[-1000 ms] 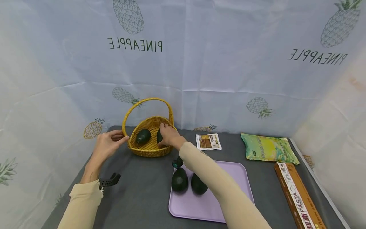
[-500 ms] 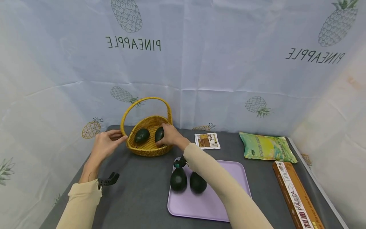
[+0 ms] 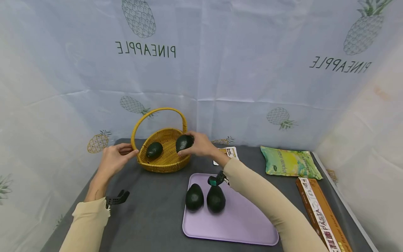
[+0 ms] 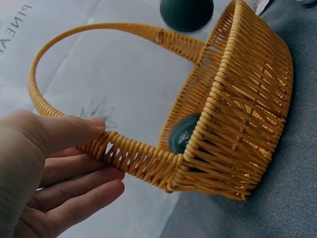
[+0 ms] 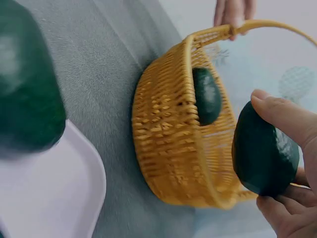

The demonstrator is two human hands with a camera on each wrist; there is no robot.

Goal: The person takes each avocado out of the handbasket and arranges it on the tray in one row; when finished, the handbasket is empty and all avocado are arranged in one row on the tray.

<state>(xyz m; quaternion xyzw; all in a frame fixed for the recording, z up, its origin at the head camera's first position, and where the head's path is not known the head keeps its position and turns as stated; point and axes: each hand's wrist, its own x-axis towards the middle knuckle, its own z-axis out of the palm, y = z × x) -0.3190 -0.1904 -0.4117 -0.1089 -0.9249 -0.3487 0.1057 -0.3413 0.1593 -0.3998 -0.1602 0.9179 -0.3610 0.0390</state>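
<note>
A yellow wicker basket with a tall arched handle stands at the back left of the table. My left hand pinches the foot of that handle between thumb and fingers, seen close up in the left wrist view. In my right hand is a dark green avocado, gripped by thumb and fingers over the basket's right rim. Another avocado lies inside, on the left of the basket. Two more avocados sit side by side on the lilac tray, a left one and a right one.
Behind my right wrist lies a small white and brown packet, partly hidden. A green and yellow bag rests at the back right, with a long brown pasta box in front of it. A pineapple-print cloth hangs behind the table.
My right hand has lifted the avocado from inside the basket, up and to the right to its rim. The left hand keeps its hold on the handle. The view has shifted slightly.
</note>
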